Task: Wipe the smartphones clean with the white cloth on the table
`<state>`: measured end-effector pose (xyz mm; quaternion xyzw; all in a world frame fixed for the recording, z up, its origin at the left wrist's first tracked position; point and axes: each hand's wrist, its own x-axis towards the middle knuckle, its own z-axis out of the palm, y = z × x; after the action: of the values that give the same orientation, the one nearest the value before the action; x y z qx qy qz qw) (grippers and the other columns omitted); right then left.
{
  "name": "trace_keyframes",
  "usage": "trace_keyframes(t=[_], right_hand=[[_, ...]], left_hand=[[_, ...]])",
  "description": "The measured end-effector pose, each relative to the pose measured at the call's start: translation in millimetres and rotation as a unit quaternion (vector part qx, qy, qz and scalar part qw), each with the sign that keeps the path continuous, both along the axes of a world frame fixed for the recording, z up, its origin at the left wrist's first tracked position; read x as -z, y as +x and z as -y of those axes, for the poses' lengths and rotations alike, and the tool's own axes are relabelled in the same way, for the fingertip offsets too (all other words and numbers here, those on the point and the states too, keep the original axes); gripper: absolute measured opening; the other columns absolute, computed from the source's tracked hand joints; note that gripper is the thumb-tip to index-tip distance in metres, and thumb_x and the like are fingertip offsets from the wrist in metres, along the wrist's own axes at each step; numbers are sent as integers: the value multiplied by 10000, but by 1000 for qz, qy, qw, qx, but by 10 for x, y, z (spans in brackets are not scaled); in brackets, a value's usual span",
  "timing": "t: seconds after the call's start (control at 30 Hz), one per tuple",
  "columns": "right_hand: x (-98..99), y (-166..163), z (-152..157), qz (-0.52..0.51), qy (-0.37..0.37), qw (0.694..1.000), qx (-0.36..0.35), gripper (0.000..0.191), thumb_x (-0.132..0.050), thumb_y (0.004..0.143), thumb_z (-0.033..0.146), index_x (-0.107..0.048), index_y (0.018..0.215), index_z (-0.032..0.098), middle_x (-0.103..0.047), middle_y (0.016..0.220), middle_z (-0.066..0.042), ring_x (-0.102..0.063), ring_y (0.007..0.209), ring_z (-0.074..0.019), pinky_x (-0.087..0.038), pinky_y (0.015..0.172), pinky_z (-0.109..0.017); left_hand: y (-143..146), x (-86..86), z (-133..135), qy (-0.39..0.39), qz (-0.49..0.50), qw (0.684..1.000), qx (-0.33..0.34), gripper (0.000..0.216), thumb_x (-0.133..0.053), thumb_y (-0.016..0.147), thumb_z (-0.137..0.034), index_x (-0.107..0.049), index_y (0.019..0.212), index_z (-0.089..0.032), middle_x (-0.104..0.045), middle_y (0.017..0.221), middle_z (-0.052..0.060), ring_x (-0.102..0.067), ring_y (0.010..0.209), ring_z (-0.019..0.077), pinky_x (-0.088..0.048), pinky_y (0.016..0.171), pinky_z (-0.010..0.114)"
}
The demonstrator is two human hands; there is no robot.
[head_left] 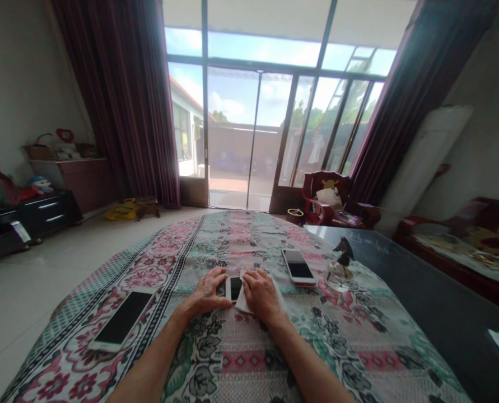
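A small white-framed smartphone (233, 289) lies flat on the flowered tablecloth in front of me, its dark screen partly covered. My left hand (208, 292) grips its left end, thumb at the near edge and fingers at the far edge. Over its right part my right hand (261, 292) presses a folded white cloth or tissue (243, 305), the fingers curled on it. Off to the left lies a larger white tablet or phone (124, 319) with a black screen. Another white phone (298, 265) rests to the right of my right hand, apparently on something pinkish.
A clear glass jar (339, 277) with a dark top stands right of the phones. The patterned tablecloth (241, 358) drapes over the table, beside a dark glossy surface (438, 313). Beyond are a red wooden chair (316, 210), a low stool (147, 207) and glass doors (232, 145).
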<state>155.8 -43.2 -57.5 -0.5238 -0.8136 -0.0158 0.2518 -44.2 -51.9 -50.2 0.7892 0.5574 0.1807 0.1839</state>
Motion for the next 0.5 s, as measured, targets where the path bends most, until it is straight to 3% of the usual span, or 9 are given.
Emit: trace_keyframes(t=[0.13,0.37,0.5], right_hand=[[35,35,-3,-15,11,1000,22,254,-466,928,250,-687,1052,242,-670,1153,-33,-526,1091,-222,-353,969,-352],[29,-210,194,-14,15,995,-100,253,-475,927,256,-680,1074,284,-670,1140,-7,-501,1133,-203,-351,984,-333],[-28,-193,170,-9,-3,997,-76,252,-464,933,268,-686,1052,285,-666,1160,6,-504,1123,-212,-362,962,-345]], left_hand=[[3,-1,-1,4,6,1000,0,726,-742,628,-431,-565,1268,-139,-394,1475,151,-305,1385,343,-251,1146,416],[-18,104,-30,26,13,1000,3,632,-686,664,-342,-564,1257,-159,-415,1458,141,-311,1385,319,-243,1152,416],[-23,131,-48,31,20,999,-1,637,-702,639,-331,-574,1242,-171,-420,1453,130,-321,1375,326,-254,1145,422]])
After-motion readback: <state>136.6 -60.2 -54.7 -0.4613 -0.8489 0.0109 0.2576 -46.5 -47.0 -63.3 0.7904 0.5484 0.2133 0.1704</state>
